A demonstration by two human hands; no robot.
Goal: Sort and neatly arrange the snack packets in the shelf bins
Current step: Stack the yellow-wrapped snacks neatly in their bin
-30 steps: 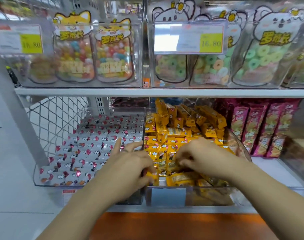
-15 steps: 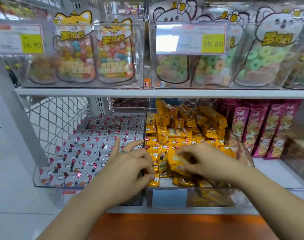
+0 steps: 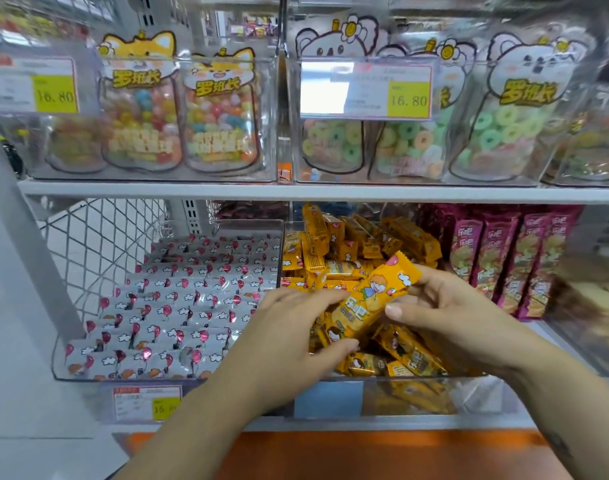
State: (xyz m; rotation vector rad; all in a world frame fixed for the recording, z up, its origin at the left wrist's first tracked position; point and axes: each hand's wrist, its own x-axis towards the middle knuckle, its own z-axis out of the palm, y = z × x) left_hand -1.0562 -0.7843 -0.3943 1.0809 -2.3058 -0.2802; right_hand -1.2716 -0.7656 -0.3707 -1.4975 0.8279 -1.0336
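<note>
Packet [image 3: 369,303] now up off pile [image 3: 348,251], in R hand [image 3: 452,306] + L hand [image 3: 289,327].

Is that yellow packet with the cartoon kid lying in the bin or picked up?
Picked up: the right hand pinches the yellow cartoon-printed snack packet, tilted, above the heap in the clear plastic bin.
</note>
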